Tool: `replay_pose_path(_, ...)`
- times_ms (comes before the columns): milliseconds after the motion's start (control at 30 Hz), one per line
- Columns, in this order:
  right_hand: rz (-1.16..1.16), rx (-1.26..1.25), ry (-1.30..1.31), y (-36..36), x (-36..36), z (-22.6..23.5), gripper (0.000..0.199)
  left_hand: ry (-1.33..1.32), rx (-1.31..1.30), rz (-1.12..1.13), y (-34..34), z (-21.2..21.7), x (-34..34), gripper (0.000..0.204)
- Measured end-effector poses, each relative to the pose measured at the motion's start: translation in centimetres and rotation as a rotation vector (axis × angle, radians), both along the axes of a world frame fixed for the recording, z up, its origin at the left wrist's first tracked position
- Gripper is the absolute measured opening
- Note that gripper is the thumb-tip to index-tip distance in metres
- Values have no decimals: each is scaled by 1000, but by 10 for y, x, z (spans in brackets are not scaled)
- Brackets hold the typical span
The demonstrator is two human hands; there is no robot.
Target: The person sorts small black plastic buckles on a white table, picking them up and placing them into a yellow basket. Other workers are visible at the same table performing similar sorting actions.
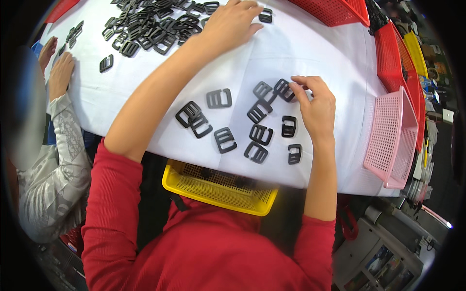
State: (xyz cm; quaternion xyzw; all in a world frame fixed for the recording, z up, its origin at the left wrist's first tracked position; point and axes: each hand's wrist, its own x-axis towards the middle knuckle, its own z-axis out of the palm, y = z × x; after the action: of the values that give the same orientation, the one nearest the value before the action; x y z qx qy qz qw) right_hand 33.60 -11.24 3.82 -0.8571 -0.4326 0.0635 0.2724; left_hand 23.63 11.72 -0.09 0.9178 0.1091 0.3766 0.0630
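Beyond the yellow basket (213, 188) and to its left, a buckle pile (145, 30) is lying heaped, probably as stock within reach, and the left hand (232, 25) is stretching by its right edge, its grasp hidden; nearer the basket, loose buckles (256, 114) are lying spread, perhaps for easy picking, while, further right, the right hand (318, 104) is touching one buckle (285, 90), whether pinching I cannot tell. Beyond the basket, white cloth (340, 63) is covering the table, with a co-worker (56, 140) working to its left and a pink basket (388, 140) standing right, before room clutter.
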Motion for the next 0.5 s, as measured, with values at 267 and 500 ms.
replay_pose_path(267, -56, 167, 25, -64, 0, -20, 21, 342, -474, -39, 33, -39, 76, 27)
replay_pose_path(500, 50, 83, -9, -23, -57, -16, 28, 416, -748, -47, -20, 13, -5, 29)
